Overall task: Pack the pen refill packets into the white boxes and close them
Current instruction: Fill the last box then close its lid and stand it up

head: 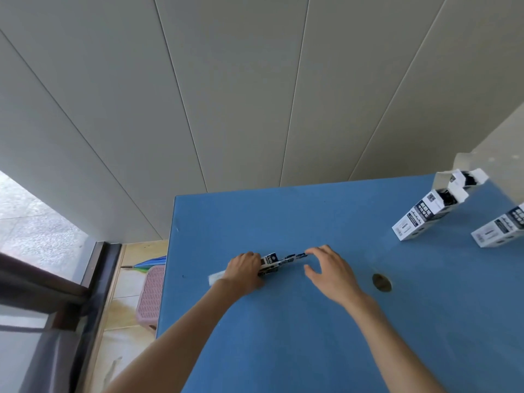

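Near the counter's (283, 336) left edge, the left hand (245, 272) grips a box (269, 265); the right hand's (330, 275) loosely spread fingers touch its far flap.

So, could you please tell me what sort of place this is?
Probably a plain indoor workroom: a blue table against a panelled wall, a tiled floor with a pink stool, and a window beside it.
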A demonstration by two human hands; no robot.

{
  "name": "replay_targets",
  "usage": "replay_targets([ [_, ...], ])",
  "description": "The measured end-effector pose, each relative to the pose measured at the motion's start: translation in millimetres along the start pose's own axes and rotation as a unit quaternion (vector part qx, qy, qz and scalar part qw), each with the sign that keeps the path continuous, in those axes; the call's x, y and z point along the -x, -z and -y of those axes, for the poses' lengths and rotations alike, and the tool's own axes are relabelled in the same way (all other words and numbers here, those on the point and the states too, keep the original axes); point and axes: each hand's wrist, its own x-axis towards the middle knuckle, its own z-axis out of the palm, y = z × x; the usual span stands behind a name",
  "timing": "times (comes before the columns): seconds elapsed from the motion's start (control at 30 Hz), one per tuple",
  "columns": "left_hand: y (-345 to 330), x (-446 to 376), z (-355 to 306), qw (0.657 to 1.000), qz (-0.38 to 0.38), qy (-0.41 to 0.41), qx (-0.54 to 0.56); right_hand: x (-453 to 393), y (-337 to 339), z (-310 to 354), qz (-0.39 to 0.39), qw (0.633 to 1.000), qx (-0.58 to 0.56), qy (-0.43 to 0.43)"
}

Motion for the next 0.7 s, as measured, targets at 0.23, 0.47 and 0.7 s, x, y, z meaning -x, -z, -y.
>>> replay_targets([
  [0.23,1,10,1,0.976,-0.117,0.102,0.151,11,0,1,-0.028,0.999,-0.022,-0.002],
  [0.47,33,30,11,0.809,-0.280,0.170,0.488,13,-6,24,-0.045,0.998,-0.029,0.024],
  [0.7,33,51,17,0.727,-0.337,0.138,0.582,1,-13,58,-0.062,0.996,-0.031,0.058],
])
